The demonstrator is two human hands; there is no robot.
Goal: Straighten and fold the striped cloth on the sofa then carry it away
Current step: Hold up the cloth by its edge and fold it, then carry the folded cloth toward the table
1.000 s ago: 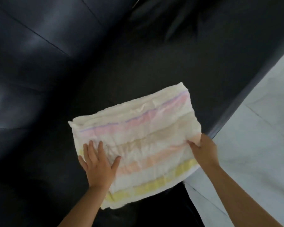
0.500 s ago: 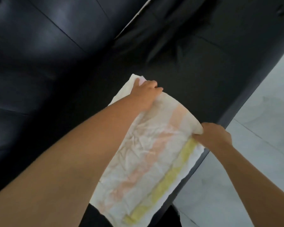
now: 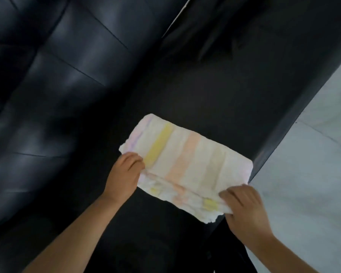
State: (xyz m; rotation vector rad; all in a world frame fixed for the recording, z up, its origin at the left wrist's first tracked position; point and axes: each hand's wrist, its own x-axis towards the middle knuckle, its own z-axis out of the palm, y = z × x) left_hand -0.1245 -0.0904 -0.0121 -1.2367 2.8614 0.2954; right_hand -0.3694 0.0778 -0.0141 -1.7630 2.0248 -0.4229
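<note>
The black sofa point(image 3: 87, 95) fills most of your view, with pale floor point(image 3: 313, 154) along its right edge. On the seat near that front edge lies the striped cloth point(image 3: 187, 158), and it has changed: a second ago it was spread open as one wide sheet, and now it is doubled over into a narrower band with the stripes running across it. That puts one fold behind you; another fold or a lift looks like the next step. Your left hand point(image 3: 124, 174) is closed on the cloth's near left corner. Your right hand point(image 3: 244, 209) is pinched shut on the near right corner, where loose layers bunch unevenly.
</note>
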